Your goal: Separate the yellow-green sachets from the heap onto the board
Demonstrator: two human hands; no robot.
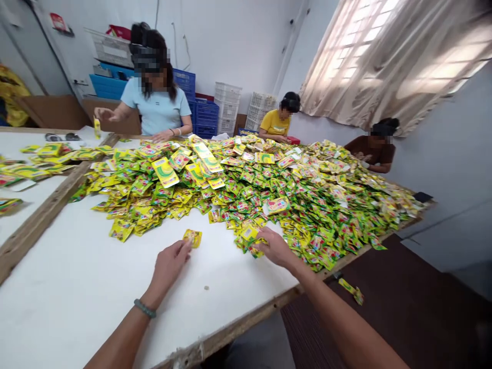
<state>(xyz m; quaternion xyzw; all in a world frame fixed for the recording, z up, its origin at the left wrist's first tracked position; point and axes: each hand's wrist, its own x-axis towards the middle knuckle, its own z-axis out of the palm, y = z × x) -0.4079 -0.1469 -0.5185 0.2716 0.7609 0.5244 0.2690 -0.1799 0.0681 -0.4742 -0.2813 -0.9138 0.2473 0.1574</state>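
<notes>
My left hand [172,264], with a beaded bracelet on the wrist, pinches a small yellow packet [193,238] by its near edge, just above the white tabletop. At the near edge of a big heap of yellow and green packets [238,197], my right hand [274,247] has its thumb and fingers closed on a yellow-green packet [249,233]. Its fingertips partly hide that packet and others under it. Larger yellow cards [165,172] lie on top of the heap.
A wooden strip [49,207] divides the white table [92,287]; more packets [42,159] lie beyond it. Three co-workers sit around the heap, one in a light blue shirt [159,105]. Stacked crates [226,107] stand behind. A few packets [351,291] lie on the dark floor.
</notes>
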